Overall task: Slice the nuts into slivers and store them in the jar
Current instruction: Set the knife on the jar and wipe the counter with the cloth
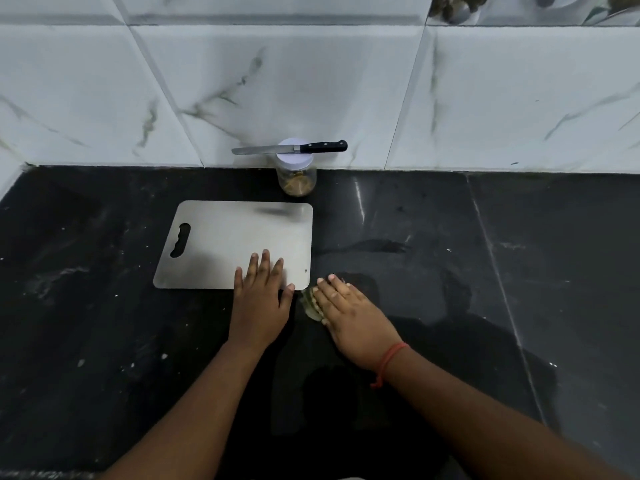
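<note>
A steel cutting board [221, 237] lies flat on the black counter [104, 323]. My left hand [260, 303] rests flat on the board's near right corner, fingers straight. My right hand [349, 317] lies just right of the board, fingers over a small greenish-brown pile of nut pieces [311, 304] on the counter; the hand hides most of the pile. Behind the board stands a clear jar [297, 180] with a white lid and brown contents. A black-handled knife [294, 148] lies across the lid, blade to the left.
White marbled wall tiles [311, 81] rise right behind the jar. Dark counter stretches to the left and right of the board, with pale specks on it. Shiny objects show at the top right edge [457, 8].
</note>
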Demonstrator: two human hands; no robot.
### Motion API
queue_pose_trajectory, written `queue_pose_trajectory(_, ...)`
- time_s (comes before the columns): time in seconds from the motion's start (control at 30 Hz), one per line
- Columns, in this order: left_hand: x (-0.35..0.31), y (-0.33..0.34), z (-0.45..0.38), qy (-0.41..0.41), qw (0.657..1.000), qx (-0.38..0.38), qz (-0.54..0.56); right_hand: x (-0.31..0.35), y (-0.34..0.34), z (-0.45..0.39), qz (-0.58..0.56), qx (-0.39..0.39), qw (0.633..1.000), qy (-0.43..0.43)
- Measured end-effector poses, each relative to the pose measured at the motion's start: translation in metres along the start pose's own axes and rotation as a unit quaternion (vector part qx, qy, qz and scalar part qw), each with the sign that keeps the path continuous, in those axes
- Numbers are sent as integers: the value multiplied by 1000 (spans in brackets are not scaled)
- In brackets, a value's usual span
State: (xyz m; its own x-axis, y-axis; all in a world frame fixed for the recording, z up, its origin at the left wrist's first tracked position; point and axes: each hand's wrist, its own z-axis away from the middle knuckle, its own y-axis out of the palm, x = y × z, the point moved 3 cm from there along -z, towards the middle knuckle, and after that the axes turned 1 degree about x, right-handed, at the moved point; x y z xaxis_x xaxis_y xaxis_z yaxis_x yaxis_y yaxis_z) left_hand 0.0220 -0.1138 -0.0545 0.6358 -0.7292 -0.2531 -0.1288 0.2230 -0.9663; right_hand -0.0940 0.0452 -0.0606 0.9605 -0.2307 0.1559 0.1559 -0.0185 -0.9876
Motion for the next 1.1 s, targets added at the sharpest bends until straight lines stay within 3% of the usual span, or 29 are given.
queue_pose_trajectory(0.03, -1, -1, 0, 0, 1000, -2, 0, -12, -4, -5, 4, -4, 1000, 6)
queue_pose_trajectory(0.13, -10, -2, -3, 8, 1000, -4, -2, -59, -17, -14, -30, -43, 967, 251)
queue_pose_trajectory(0.17, -12, -1, -4, 9, 1000, -6, -2, -55, -19, -15, -22, -55, 963, 264)
queue_pose_trajectory(0.2, -13, -1, -5, 11, 1000, -7, -1, -43, -15, -15, -15, -54, 976, 210)
queue_pose_trajectory(0.27, -16, -1, -7, 17, 1000, -5, 0, -15, -2, -3, 8, -26, 999, 20)
queue_pose_trajectory(0.3, -20, 0, -11, 22, 1000, -6, 1, -22, -3, 4, 21, -26, 999, -26)
queue_pose_trajectory(0.33, -23, -1, -13, 27, 1000, -6, 1, -39, -6, 8, 15, -32, 999, -5)
queue_pose_trajectory(0.37, -27, 0, -15, 36, 999, -3, -1, -62, -7, 12, 4, -47, 996, 74)
queue_pose_trajectory(0.43, -39, 2, -19, 58, 998, 4, -10, -98, -17, 28, -18, -78, 954, 288)
queue_pose_trajectory(0.47, -44, 4, -21, 68, 998, 6, -14, -99, -17, 34, -16, -84, 940, 330)
queue_pose_trajectory(0.5, -49, 6, -23, 74, 997, 9, -14, -93, -16, 36, -22, -83, 945, 315)
queue_pose_trajectory(0.6, -66, 10, -29, 89, 996, 18, -8, -81, -8, 49, 10, -36, 991, 126)
queue_pose_trajectory(0.63, -72, 11, -33, 95, 995, 18, -4, -101, -11, 56, 18, -38, 990, 137)
queue_pose_trajectory(0.67, -77, 11, -36, 101, 995, 17, -2, -125, -13, 63, 21, -55, 977, 205)
queue_pose_trajectory(0.73, -84, 14, -42, 108, 994, 14, -3, -161, -21, 79, 22, -86, 918, 387)
queue_pose_trajectory(0.77, -86, 16, -43, 108, 994, 14, -6, -160, -21, 79, 28, -91, 903, 420)
queue_pose_trajectory(0.8, -88, 17, -43, 109, 994, 16, -6, -151, -19, 74, 21, -83, 915, 395)
queue_pose_trajectory(0.87, -90, 20, -42, 109, 994, 23, -9, -127, -11, 66, 21, -53, 971, 231)
queue_pose_trajectory(0.9, -93, 20, -43, 112, 993, 25, -12, -133, -15, 68, 33, -45, 982, 179)
queue_pose_trajectory(0.93, -93, 20, -44, 113, 993, 26, -15, -149, -20, 69, 33, -49, 980, 191)
queue_pose_trajectory(0.97, -92, 19, -45, 113, 993, 26, -16, -173, -23, 74, 29, -69, 962, 264)
queue_pose_trajectory(1.03, -87, 18, -44, 104, 994, 26, -18, -198, -30, 83, 38, -100, 891, 441)
queue_pose_trajectory(1.07, -84, 18, -43, 100, 995, 25, -18, -191, -28, 79, 46, -100, 884, 455)
queue_pose_trajectory(1.1, -82, 19, -41, 96, 995, 25, -19, -177, -22, 71, 37, -84, 908, 408)
